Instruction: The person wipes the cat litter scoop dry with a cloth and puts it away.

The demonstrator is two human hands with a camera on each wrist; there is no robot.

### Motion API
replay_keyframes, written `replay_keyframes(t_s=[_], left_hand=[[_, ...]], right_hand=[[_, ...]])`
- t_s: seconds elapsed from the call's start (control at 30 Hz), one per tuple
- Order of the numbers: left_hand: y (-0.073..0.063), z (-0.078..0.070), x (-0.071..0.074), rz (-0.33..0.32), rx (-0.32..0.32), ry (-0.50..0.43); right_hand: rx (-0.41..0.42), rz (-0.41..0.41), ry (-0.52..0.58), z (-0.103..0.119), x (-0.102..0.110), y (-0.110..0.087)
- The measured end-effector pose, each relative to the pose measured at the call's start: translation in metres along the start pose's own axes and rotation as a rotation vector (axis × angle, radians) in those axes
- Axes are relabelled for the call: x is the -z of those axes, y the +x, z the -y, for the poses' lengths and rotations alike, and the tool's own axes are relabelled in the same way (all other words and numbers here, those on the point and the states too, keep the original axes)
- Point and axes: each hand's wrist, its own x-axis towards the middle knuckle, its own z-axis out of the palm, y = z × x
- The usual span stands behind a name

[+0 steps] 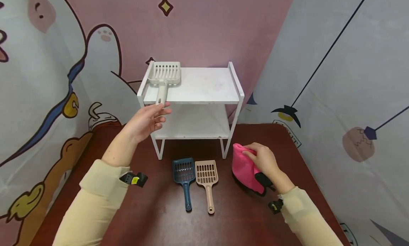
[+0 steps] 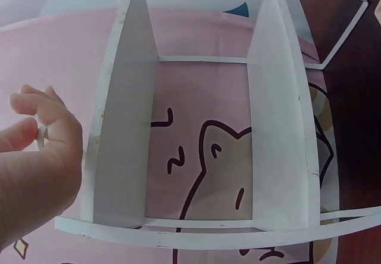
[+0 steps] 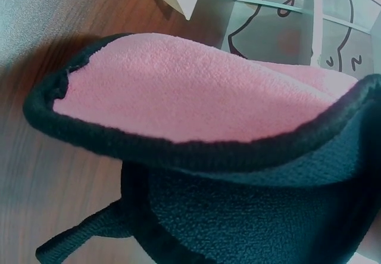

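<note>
My left hand (image 1: 148,121) pinches the end of the handle of an off-white slotted litter scoop (image 1: 162,89). The scoop's head lies over the left side of the top shelf of a white two-tier rack (image 1: 204,91). In the left wrist view the thumb and index finger meet on a sliver of the pale handle (image 2: 41,135). Over the table's right side, my right hand (image 1: 263,159) grips a folded pink cloth (image 1: 244,168) by its upper edge. The right wrist view gives the cloth black edging, a dark teal fleecy side (image 3: 256,216) and a black loop (image 3: 83,231).
A dark blue litter scoop (image 1: 186,192) and a beige litter scoop (image 1: 208,192) lie side by side before the rack, handles toward me. The reddish-brown table (image 1: 153,217) carries everything. Cartoon-printed fabric (image 1: 204,29) hangs behind and at both sides.
</note>
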Motion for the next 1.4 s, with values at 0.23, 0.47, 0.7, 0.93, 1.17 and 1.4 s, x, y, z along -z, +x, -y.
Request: replay_keyframes(t_s=[0.23,0.47,0.7,0.93,1.17,1.4], left_hand=[[0.01,-0.001,0.001,-0.025,0.015,-0.027],[0.019,-0.005,-0.002,-0.078,0.035,-0.1],[0.007,0.016,0.006,-0.028,0.068,-0.029],[0.002,0.068,0.022,0.009,0.134,0.064],[-0.001,0.136,0.032,-0.004,0.28,0.04],[-0.004,0.197,0.032,-0.05,0.357,0.058]], right_hand=[[0.003,0.003,-0.001,-0.001,-0.002,-0.002],[0.011,-0.014,0.013,-0.001,-0.002,-0.001],[0.023,-0.019,0.025,0.0,-0.003,-0.001],[0.015,-0.022,0.05,0.0,-0.004,0.0],[-0.001,-0.014,0.063,0.001,-0.003,0.0],[0.003,-0.021,0.064,0.002,-0.004,0.0]])
